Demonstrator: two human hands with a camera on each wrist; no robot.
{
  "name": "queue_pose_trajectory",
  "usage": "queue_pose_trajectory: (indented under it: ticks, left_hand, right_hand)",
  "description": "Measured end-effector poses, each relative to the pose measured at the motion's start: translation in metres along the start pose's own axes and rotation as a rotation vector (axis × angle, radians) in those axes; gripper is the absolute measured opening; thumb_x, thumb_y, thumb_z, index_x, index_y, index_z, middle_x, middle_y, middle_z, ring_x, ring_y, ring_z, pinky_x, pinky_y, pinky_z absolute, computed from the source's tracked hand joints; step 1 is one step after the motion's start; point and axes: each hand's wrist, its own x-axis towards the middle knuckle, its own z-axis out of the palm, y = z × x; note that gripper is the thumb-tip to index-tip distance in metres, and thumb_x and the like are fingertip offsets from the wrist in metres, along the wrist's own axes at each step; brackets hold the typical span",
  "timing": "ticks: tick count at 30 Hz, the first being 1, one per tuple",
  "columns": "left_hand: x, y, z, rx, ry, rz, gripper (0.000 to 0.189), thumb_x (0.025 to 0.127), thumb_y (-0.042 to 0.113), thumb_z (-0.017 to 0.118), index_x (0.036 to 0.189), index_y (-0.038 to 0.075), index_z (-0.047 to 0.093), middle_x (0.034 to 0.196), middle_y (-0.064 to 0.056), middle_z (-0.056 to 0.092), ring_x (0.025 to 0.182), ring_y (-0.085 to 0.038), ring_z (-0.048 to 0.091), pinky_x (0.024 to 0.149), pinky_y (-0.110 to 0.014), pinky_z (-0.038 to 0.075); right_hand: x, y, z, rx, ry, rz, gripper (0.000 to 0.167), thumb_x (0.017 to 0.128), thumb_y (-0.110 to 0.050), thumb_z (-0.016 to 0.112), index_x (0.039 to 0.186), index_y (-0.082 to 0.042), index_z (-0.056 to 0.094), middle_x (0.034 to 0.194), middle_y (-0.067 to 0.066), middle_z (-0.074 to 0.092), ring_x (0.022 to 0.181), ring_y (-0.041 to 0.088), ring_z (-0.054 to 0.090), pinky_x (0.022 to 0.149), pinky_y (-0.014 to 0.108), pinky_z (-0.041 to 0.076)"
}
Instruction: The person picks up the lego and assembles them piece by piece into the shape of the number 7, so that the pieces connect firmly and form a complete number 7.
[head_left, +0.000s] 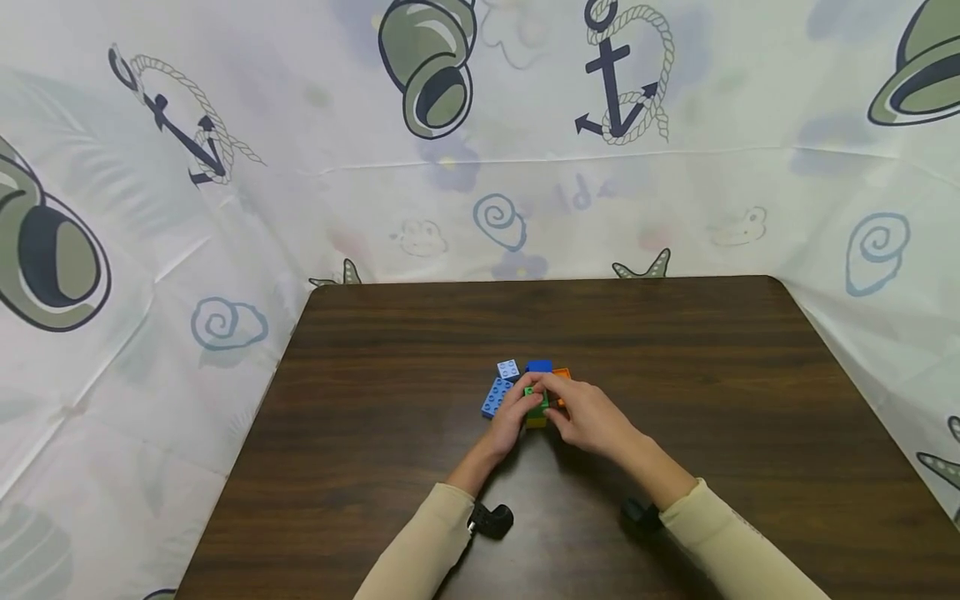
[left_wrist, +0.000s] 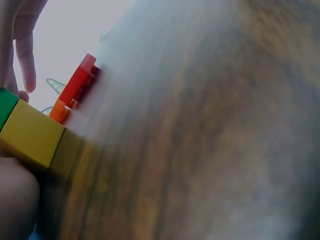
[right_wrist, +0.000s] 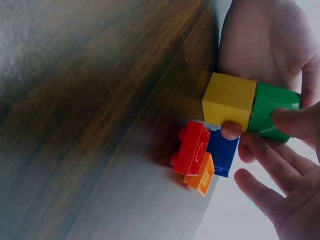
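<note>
A green toy building brick [head_left: 535,405] sits on top of a yellow brick [right_wrist: 229,98], which stands on the table. My left hand [head_left: 513,415] curls round this stack from the left, its palm behind the bricks in the right wrist view and a fingertip bent round the yellow side. From the right, my right hand [head_left: 596,417] pinches the green brick, with its thumb [right_wrist: 296,123] flat against a green face. The fingertips of both hands meet over the far side of the stack. Part of the green brick is hidden under the fingers.
Close to the left hand lie a long blue brick [head_left: 497,397] and a small light blue brick [head_left: 508,369]. Beyond the stack are a dark blue brick [right_wrist: 223,152], a red brick [right_wrist: 192,148] and an orange brick [right_wrist: 202,176]. The brown table [head_left: 420,333] backs onto a printed curtain [head_left: 337,208].
</note>
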Motion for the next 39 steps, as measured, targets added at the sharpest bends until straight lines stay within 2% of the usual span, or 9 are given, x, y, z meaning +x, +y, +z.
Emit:
queue_pose_trajectory:
  ticks: [2,8,9,13,18,23,27,34,39]
  left_hand:
    - [0.0,0.0,0.0,0.001,0.0,0.0,0.032,0.098,-0.001,0.039,0.128,-0.01,0.048,0.116,-0.01,0.057,0.112,-0.05,0.046,0.09,-0.026,0.041]
    - [-0.001,-0.001,-0.001,0.016,-0.013,-0.006,0.032,0.1,0.002,0.038,0.128,-0.009,0.048,0.121,-0.012,0.056,0.116,-0.05,0.045,0.094,-0.03,0.041]
    - [-0.001,-0.001,-0.001,0.015,-0.013,-0.008,0.032,0.1,0.002,0.038,0.128,-0.009,0.048,0.122,-0.016,0.055,0.117,-0.05,0.045,0.094,-0.03,0.041]
    - [-0.001,0.0,0.0,-0.011,-0.004,-0.015,0.032,0.1,0.001,0.037,0.126,-0.015,0.046,0.12,-0.037,0.049,0.108,-0.049,0.046,0.087,-0.027,0.043]
    - [0.0,0.001,0.0,0.013,0.007,-0.011,0.03,0.099,0.002,0.038,0.119,-0.02,0.045,0.113,-0.044,0.042,0.088,-0.024,0.049,0.075,-0.024,0.041]
    - [0.001,0.002,0.001,0.039,0.021,0.001,0.028,0.097,0.001,0.04,0.115,-0.02,0.047,0.107,-0.031,0.047,0.085,-0.013,0.047,0.076,-0.024,0.039]
    - [0.001,0.003,0.002,0.05,0.02,0.015,0.028,0.097,-0.001,0.04,0.114,-0.021,0.046,0.108,-0.031,0.047,0.09,-0.013,0.047,0.078,-0.024,0.039]
    - [0.0,0.003,0.002,0.042,0.016,0.024,0.025,0.097,-0.002,0.039,0.113,-0.019,0.047,0.116,-0.04,0.047,0.101,-0.031,0.046,0.085,-0.024,0.038]
    - [0.0,0.002,0.001,0.064,0.023,0.023,0.024,0.097,-0.001,0.039,0.111,-0.018,0.049,0.113,-0.041,0.048,0.095,-0.018,0.048,0.082,-0.024,0.038]
  right_hand:
    - [-0.001,0.002,0.001,0.016,-0.014,0.008,0.038,0.087,-0.008,0.073,0.121,-0.015,0.057,0.101,0.001,0.068,0.069,0.012,0.059,0.065,0.033,0.051]
    - [-0.002,0.009,-0.004,0.167,0.022,0.048,0.035,0.093,-0.015,0.069,0.127,-0.012,0.059,0.106,0.005,0.071,0.087,0.019,0.07,0.075,0.039,0.057]
    - [-0.001,0.009,-0.006,0.177,0.051,0.056,0.033,0.094,-0.017,0.068,0.126,-0.011,0.061,0.107,0.005,0.071,0.092,0.019,0.07,0.078,0.04,0.056]
    - [0.005,0.015,-0.013,0.154,0.163,0.104,0.021,0.096,-0.018,0.065,0.115,-0.009,0.067,0.097,0.002,0.073,0.081,0.014,0.069,0.072,0.038,0.056]
    - [0.019,0.029,-0.011,0.134,0.2,0.157,0.02,0.096,-0.014,0.065,0.114,-0.006,0.068,0.105,0.002,0.069,0.087,0.018,0.065,0.076,0.038,0.055]
    - [0.033,0.045,0.002,0.074,0.145,0.167,0.031,0.095,-0.012,0.065,0.126,-0.01,0.064,0.129,0.005,0.061,0.116,0.027,0.057,0.095,0.048,0.047]
    - [0.04,0.053,0.007,0.072,0.024,0.165,0.043,0.095,-0.012,0.065,0.137,-0.013,0.057,0.144,0.004,0.051,0.131,0.028,0.046,0.102,0.051,0.04]
    - [0.045,0.057,0.015,0.028,-0.126,0.146,0.05,0.091,-0.012,0.07,0.14,-0.016,0.056,0.138,0.006,0.056,0.123,0.03,0.053,0.1,0.051,0.043]
    - [0.045,0.058,0.019,-0.048,-0.088,0.133,0.043,0.089,-0.013,0.073,0.131,-0.016,0.063,0.127,0.005,0.063,0.113,0.026,0.06,0.096,0.047,0.047]
